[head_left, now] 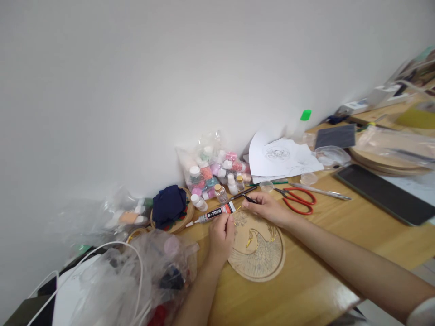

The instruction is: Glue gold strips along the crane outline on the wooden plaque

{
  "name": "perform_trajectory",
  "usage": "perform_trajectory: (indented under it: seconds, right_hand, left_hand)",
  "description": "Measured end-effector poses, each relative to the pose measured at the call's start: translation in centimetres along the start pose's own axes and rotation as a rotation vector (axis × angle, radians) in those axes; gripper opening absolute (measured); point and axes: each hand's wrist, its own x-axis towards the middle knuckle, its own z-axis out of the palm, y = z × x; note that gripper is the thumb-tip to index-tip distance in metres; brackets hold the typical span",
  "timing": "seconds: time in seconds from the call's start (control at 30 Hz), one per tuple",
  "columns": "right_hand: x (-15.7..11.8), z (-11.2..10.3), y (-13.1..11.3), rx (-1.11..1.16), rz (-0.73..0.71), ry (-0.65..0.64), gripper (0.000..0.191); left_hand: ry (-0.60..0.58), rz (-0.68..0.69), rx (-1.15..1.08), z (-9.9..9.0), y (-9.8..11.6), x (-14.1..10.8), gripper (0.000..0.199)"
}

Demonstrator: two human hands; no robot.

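A round wooden board (256, 260) lies flat on the table, with a bird pattern on it and gold lines along the bird's neck and upper edge. My left hand (221, 236) is over the board's left edge, thumb and fingers pinched at a thin gold wire. Short pieces of that gold wire (239, 207) show between my two hands; the rest is hidden. Above the board's far edge, my right hand (267, 209) is closed around dark tweezers (250, 199). A tube of B-7000 glue (214, 213) lies just beyond my left hand.
Red-handled scissors (301, 199) and a clear-barrelled pen (322, 191) lie right of my right hand. Small bottles (220, 194) and a bag of colourful jars (207, 170) stand by the wall. Drawing sheets (282, 158), a black phone (384, 192), and plastic bags (115, 276) surround the work area.
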Motion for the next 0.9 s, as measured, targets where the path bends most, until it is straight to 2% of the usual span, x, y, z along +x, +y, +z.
perform_trajectory:
  seconds: [0.67,0.9]
  right_hand:
    - [0.10,-0.04,0.25,-0.076,-0.057,-0.004,0.046]
    - [0.15,0.02,0.56,-0.233,-0.174,-0.059,0.046]
  left_hand:
    - [0.012,0.030,0.015,0.04,-0.02,-0.09,0.030]
    - [0.026,0.058,0.020,0.01,-0.09,0.02,0.032]
